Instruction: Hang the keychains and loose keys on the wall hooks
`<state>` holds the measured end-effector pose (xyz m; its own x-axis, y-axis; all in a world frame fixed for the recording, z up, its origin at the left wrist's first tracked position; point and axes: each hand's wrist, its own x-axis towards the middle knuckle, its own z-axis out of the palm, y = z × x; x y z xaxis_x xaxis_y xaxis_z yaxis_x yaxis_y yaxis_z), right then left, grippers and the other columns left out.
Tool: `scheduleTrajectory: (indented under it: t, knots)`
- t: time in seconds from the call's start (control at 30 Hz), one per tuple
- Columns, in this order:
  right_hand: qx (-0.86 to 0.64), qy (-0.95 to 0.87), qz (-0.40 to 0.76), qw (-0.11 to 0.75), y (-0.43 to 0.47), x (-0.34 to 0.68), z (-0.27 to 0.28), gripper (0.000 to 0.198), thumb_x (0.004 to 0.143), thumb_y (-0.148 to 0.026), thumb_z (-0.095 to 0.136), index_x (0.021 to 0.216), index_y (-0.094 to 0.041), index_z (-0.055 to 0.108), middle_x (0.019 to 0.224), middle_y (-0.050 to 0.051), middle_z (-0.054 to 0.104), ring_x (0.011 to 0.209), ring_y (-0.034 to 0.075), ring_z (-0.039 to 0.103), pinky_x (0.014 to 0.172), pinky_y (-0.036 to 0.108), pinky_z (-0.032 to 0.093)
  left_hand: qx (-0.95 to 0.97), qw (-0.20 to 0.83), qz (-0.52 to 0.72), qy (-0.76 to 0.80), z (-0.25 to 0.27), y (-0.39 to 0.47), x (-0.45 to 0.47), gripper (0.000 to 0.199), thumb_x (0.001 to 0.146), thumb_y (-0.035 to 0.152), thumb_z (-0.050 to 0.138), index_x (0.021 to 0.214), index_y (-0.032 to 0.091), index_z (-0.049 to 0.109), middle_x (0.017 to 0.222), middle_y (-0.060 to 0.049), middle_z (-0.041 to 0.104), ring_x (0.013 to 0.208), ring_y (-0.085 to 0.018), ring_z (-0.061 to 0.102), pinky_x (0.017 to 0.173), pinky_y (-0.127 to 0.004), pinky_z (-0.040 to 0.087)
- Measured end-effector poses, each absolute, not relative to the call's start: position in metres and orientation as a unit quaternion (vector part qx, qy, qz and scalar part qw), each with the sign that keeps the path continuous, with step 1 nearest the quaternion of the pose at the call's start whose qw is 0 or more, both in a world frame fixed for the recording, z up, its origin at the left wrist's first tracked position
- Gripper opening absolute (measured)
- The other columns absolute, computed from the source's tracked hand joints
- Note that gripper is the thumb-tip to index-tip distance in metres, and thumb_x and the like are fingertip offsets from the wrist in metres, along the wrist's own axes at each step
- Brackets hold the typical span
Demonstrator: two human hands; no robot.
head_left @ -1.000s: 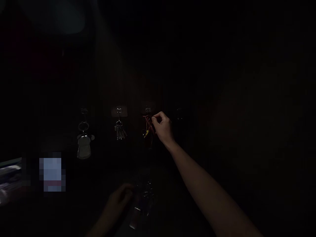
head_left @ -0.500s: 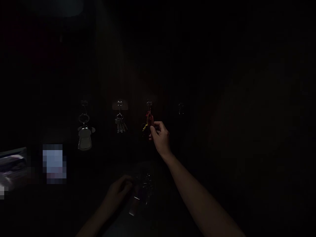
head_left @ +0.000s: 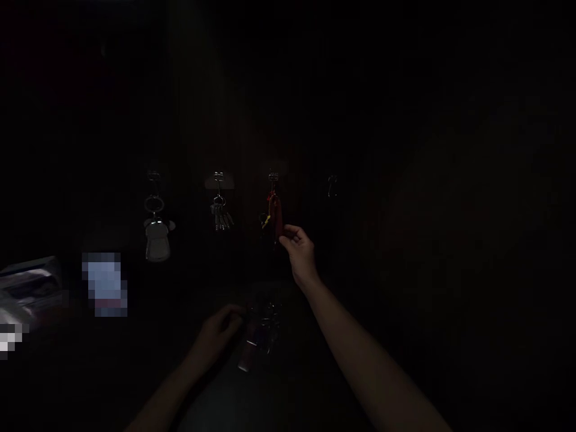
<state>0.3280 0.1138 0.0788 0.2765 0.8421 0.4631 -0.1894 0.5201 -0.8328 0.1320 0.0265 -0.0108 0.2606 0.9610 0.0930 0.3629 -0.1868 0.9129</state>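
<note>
Just right of a hanging red strap [head_left: 278, 217] is my right hand [head_left: 302, 252], thumb and index finger apart at the strap's lower end. Whether a fingertip still touches it I cannot tell. The strap hangs from a metal hook [head_left: 273, 177], with a yellow cord [head_left: 266, 222] beside it. Lower down, my left hand [head_left: 218, 330] is curled, its fingertips at the edge of a dim, shiny bundle of metal rings and small pieces [head_left: 265, 327], perhaps in clear plastic. What those fingers grip is lost in the dark.
The scene is very dark. Left of the strap, a key bunch [head_left: 220, 217] and a large key fob [head_left: 157, 241] hang from hooks. Another hook [head_left: 332, 186] shows to the right. At lower left are a blurred package [head_left: 31, 282] and a pixelated bright patch [head_left: 105, 285].
My right hand has moved slightly down and right, away from the upper strap, and more of the red strap shows. My left hand stays by the bundle. The view has shifted slightly.
</note>
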Motion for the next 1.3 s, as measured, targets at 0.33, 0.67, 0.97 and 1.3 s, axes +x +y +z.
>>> scheduleTrajectory:
  t: [0.33, 0.67, 0.97, 1.3]
  knots:
    - [-0.405, -0.537, 0.394, 0.626, 0.088, 0.346, 0.044, 0.022, 0.067, -0.022, 0.061, 0.089, -0.02, 0.062, 0.086, 0.002, 0.068, 0.086, 0.016, 0.064, 0.083, 0.034, 0.047, 0.715, 0.34, 0.371, 0.486, -0.015, 0.023, 0.134, 0.023, 0.083, 0.035, 0.047, 0.098, 0.025, 0.061, 0.1, -0.001, 0.068, 0.093, -0.019, 0.063, 0.084, -0.031, 0.048]
    - [-0.453, -0.687, 0.364, 0.436, 0.05, 0.357, 0.012, 0.021, 0.08, -0.018, 0.05, 0.096, -0.022, 0.062, 0.097, 0.002, 0.068, 0.093, 0.016, 0.062, 0.086, 0.035, 0.048, 0.854, 0.197, 0.275, 0.395, -0.023, 0.018, 0.135, 0.037, 0.088, 0.035, 0.046, 0.125, 0.032, 0.05, 0.133, -0.005, 0.05, 0.123, -0.023, 0.043, 0.102, -0.044, 0.035]
    - [-0.459, -0.827, 0.189, 0.264, 0.046, 0.359, -0.024, 0.039, 0.088, -0.016, 0.042, 0.122, -0.029, 0.054, 0.126, 0.003, 0.056, 0.118, 0.018, 0.047, 0.099, 0.039, 0.035, 0.89, 0.21, 0.21, 0.345, -0.011, 0.01, 0.139, 0.032, 0.087, 0.039, 0.048, 0.116, 0.029, 0.058, 0.129, -0.005, 0.055, 0.126, -0.024, 0.041, 0.107, -0.049, 0.026]
    - [-0.486, -0.837, 0.138, 0.212, 0.043, 0.379, -0.013, 0.02, 0.089, -0.025, 0.045, 0.095, -0.025, 0.063, 0.103, 0.003, 0.064, 0.1, 0.018, 0.054, 0.087, 0.036, 0.038, 0.859, 0.173, 0.25, 0.411, -0.009, 0.019, 0.128, 0.03, 0.089, 0.038, 0.043, 0.093, 0.025, 0.07, 0.104, -0.004, 0.066, 0.098, -0.02, 0.057, 0.086, -0.033, 0.045]
